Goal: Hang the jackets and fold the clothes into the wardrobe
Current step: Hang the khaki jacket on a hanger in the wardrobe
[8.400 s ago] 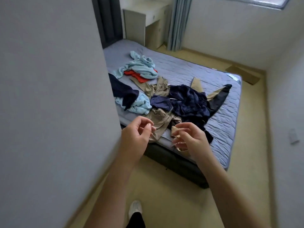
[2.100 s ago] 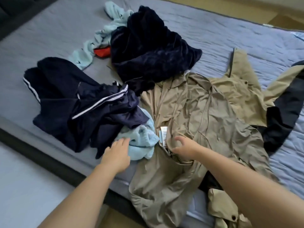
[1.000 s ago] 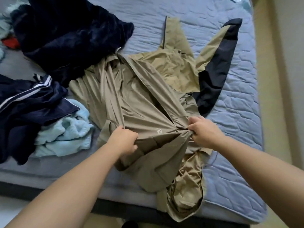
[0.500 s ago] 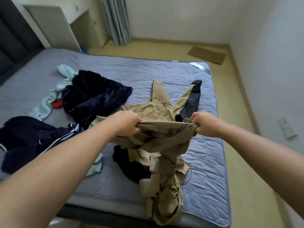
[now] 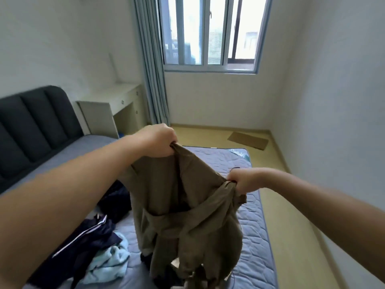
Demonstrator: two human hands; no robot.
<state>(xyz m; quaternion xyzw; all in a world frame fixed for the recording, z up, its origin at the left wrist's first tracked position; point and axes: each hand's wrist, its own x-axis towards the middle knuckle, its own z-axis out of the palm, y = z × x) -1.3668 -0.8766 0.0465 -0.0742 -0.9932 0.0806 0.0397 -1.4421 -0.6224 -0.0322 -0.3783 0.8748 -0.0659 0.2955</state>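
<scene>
You hold the khaki jacket [image 5: 187, 215] up over the bed [image 5: 256, 226]. Your left hand [image 5: 158, 140] is clenched round a bunch of its upper edge, with the fingers curled tight into the cloth. Your right hand [image 5: 242, 180], lower and farther right, grips a second gathered bunch of the same edge. Between the two fists the fabric sags open in a slack fold. Below them the jacket hangs crumpled and twisted, a band of cloth crossing its front. Its lower end is down by the bed's near edge; whether it touches the mattress cannot be told. The cloth is matte, olive-brown in shadow and heavily creased. To its left on the quilted mattress lie a navy striped jacket [image 5: 91, 236], a pale blue garment [image 5: 110, 261] just beside it, and a dark garment [image 5: 116, 201] farther back.
</scene>
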